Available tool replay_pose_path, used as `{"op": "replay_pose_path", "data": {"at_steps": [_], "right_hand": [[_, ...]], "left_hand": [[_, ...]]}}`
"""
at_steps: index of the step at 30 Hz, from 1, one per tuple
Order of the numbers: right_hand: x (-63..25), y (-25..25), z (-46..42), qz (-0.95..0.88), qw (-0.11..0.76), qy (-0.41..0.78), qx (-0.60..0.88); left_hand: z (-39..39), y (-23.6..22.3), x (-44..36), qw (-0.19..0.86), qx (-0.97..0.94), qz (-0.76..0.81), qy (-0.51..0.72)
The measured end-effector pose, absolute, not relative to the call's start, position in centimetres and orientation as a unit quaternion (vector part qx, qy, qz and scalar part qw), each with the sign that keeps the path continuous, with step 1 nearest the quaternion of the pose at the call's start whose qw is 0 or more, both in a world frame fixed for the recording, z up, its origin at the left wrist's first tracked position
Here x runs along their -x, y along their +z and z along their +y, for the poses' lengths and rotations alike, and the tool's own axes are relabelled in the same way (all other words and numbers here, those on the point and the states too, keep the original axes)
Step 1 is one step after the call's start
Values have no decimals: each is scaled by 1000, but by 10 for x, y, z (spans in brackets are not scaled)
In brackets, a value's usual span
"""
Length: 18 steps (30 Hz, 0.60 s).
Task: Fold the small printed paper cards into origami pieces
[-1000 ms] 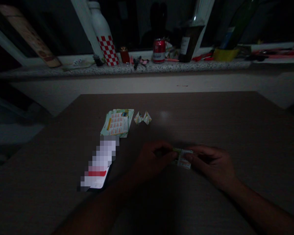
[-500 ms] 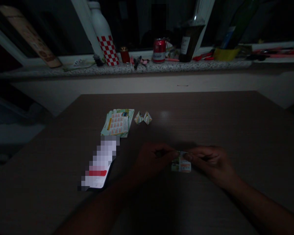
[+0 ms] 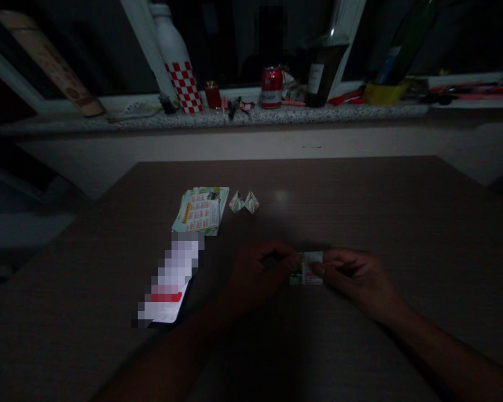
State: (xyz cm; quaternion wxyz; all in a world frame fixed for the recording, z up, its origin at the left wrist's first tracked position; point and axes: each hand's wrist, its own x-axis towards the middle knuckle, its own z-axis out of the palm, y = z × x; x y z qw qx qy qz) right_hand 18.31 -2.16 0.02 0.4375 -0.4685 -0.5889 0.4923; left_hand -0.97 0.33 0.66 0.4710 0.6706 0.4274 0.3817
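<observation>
Centrally, the left hand (image 3: 260, 273) and right hand (image 3: 360, 276) pinch opposite sides of the paper (image 3: 312, 269) above the desk (image 3: 360, 201), each grip apparently keeping it taut.

Phone (image 3: 174, 285): screen was pixelated. Green bottle (image 3: 408, 50): top was cut off. Paper piece (image 3: 308, 276): print was illegibly small.

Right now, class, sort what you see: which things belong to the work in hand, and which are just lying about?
Work in hand:
small printed paper, held by left hand and right hand
stack of printed sheets, likely
folded paper, likely
lit phone, perhaps

Just lying about, on the sill:
red can
checked bottle
small jar
dark bottle
</observation>
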Motion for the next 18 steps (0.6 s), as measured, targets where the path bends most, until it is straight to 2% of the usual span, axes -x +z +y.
{"op": "replay_pose_path", "data": {"at_steps": [5, 10, 18], "right_hand": [[-183, 0, -22, -606, 440, 433, 502], [-182, 0, -22, -570, 432, 508, 479], [-183, -1, -19, -538, 444, 545, 466]], "left_hand": [[4, 3, 9, 479, -660, 421, 398], [4, 0, 9, 474, -644, 435, 414], [7, -1, 9, 503, -600, 438, 442]]}}
